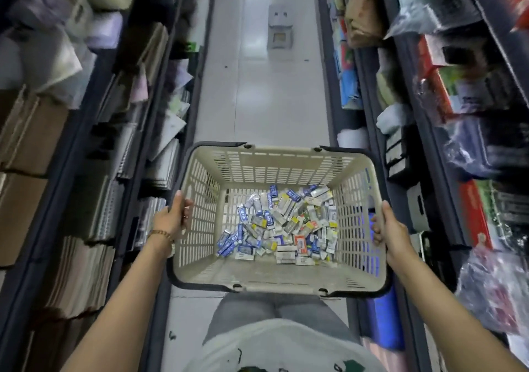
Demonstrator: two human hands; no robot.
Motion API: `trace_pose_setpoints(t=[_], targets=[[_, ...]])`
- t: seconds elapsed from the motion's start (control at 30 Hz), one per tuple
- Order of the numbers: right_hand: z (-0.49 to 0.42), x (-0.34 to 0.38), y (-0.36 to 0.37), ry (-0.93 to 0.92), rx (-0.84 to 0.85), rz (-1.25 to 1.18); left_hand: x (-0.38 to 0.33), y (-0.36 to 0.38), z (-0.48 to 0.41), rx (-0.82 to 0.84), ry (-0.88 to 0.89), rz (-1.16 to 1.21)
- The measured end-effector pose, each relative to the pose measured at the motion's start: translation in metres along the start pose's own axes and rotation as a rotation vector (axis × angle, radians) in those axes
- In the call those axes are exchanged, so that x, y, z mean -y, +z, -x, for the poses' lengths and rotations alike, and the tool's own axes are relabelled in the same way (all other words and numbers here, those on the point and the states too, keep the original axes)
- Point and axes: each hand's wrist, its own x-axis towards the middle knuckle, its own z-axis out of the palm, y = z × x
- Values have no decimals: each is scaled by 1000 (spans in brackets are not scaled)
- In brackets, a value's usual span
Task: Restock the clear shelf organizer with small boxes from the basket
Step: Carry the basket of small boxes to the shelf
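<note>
A beige plastic basket point(274, 274) with a dark rim is held in front of my body, above the aisle floor. Several small boxes point(282, 225), mostly blue, white and grey with one orange, lie loose on its bottom, heaped toward the right. My left hand point(175, 219) grips the basket's left rim, thumb on top. My right hand point(390, 230) grips the right rim the same way. No clear shelf organizer shows in this view.
Dark shelving runs down both sides of a narrow aisle: notebooks and paper stacks point(86, 228) on the left, bagged and boxed goods point(472, 142) on the right. A grey step stool point(280, 26) stands on the pale floor point(263, 99) farther down the aisle.
</note>
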Motion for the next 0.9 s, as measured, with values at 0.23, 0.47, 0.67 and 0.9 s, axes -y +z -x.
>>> trace_pose_setpoints(t=[0.23, 0.47, 0.67, 0.9], targets=[[-96, 129, 82, -9, 52, 20, -108, 39, -108, -30, 7, 57], [-182, 246, 175, 16, 29, 13, -232, 74, -242, 37, 15, 15], [-255, 346, 236, 17, -5, -27, -348, 109, -340, 47, 9, 30], [-371, 471, 311, 58, 51, 0, -461, 171, -449, 8, -18, 46]])
